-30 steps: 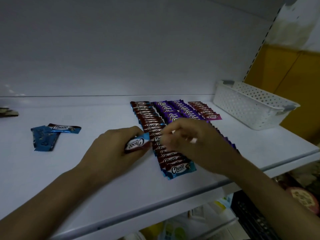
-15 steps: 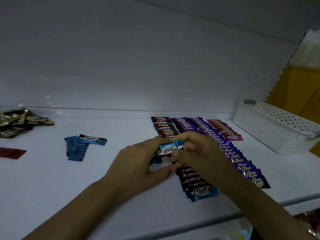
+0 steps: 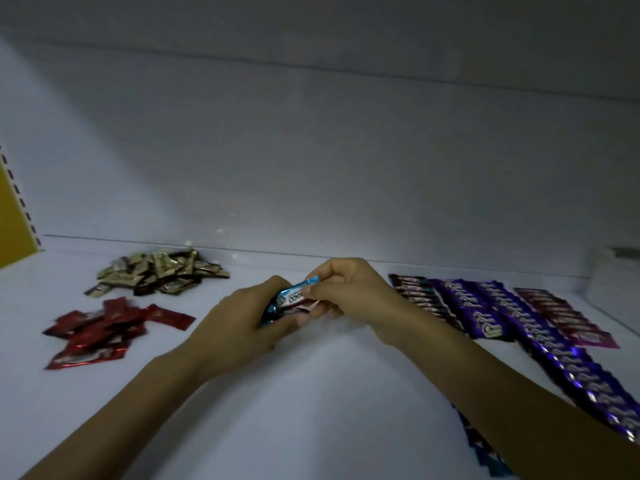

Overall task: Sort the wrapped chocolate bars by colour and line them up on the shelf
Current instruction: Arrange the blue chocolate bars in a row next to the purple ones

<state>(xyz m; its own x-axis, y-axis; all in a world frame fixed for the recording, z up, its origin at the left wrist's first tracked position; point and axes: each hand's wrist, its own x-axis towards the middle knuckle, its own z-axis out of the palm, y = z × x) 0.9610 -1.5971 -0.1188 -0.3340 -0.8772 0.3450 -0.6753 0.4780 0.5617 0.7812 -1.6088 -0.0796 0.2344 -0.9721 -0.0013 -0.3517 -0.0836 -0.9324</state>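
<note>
Now, the left hand is curled round a small clutch of blue-wrapped bars; the count cannot be told. The top blue bar is pinched near its crimped end by thumb and forefinger of the right hand, with the logo upside down to the camera. Both hands are held close together just above the shelf.

Step judged: one blue bar is being taken off the clutch for placing. To be done well, the bar should be pinched by the seal, not the middle, so the others are not dragged out. It should be turned to match the laid logos. It should then be carried toward 5 o'clock, where the brown-and-blue row runs under the right forearm, and overlapped evenly onto the near end. That end is mostly hidden by the arm, so the landing spot should be checked first.

Further out at 3 o'clock, two purple rows and a pink row are lined up. A loose red pile is seen at 9 o'clock and a loose gold-and-brown pile at 10 o'clock, neither laid in rows.

The shelf is white, smooth and dimly lit. A white back panel is at 12 o'clock, a yellow upright at far 9 o'clock, and a white basket corner at far 3 o'clock.
</note>
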